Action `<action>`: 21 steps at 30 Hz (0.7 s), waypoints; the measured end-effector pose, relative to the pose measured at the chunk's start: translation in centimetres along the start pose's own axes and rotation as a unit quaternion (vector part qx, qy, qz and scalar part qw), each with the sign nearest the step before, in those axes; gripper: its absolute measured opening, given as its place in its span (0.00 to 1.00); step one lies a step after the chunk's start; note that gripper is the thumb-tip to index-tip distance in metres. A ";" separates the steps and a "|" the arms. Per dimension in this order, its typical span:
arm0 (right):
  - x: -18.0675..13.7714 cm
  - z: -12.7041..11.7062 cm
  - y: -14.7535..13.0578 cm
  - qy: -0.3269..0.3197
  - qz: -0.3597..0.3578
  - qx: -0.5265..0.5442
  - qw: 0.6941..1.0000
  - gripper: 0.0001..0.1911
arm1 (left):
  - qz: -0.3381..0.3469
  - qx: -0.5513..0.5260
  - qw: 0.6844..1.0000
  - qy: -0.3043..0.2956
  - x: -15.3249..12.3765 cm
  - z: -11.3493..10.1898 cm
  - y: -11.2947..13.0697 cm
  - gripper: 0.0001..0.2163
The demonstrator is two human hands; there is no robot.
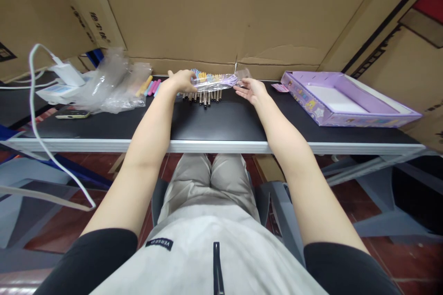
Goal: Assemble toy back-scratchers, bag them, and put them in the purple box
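Note:
A clear plastic bag with slim purple and light-coloured sticks inside, possibly pens, is stretched sideways between my hands. My left hand grips its left end, fingers closed round it. At the other end, my right hand pinches the clear film between thumb and fingers, the lower fingers loosely extended. Below and behind the bag lies a row of pens with dark tips towards me and blue and yellow tops at the back. The bag hides their middle part.
Crumpled clear bags and several coloured markers lie left on the black table. A white charger with a looping cable stands beyond them. At right sits a purple tray beside a small pink packet. Cardboard walls close the back.

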State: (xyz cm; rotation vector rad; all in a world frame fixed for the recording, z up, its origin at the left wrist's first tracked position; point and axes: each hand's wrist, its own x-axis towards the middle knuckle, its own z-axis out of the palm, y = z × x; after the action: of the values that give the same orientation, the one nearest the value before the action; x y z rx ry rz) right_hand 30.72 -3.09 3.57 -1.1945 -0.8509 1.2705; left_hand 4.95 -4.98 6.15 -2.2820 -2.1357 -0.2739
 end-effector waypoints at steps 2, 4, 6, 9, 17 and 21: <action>-0.4 0.1 -0.1 0.007 -0.002 -0.023 1.000 0.08 | -0.012 0.015 1.000 -0.022 0.0 -0.2 -0.4 0.27; -0.9 0.2 -0.1 0.012 -0.012 -0.058 0.998 0.10 | -0.025 0.031 0.998 -0.051 0.0 -0.6 -0.6 0.26; -1.3 0.3 -0.1 0.011 -0.026 -0.106 0.994 0.12 | -0.046 0.049 0.994 -0.083 -0.2 -1.1 -0.7 0.23; -1.7 0.7 0.2 0.005 -0.032 -0.168 0.985 0.15 | -0.080 0.070 0.987 -0.120 -0.6 -1.6 -0.7 0.20; -1.7 0.7 0.5 -0.038 -0.002 -0.157 0.987 0.16 | -0.097 0.056 0.991 -0.076 0.2 -0.5 -0.6 0.25; -1.9 0.8 0.3 -0.054 -0.003 -0.123 0.991 0.17 | 0.017 -0.039 0.994 0.101 0.1 1.4 1.3 0.31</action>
State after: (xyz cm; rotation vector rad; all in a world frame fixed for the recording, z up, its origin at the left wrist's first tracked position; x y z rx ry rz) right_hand 29.56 -4.81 3.76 -1.3241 -1.1153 1.2613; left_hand 6.44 -4.79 4.99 -2.2181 -2.0203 -0.5713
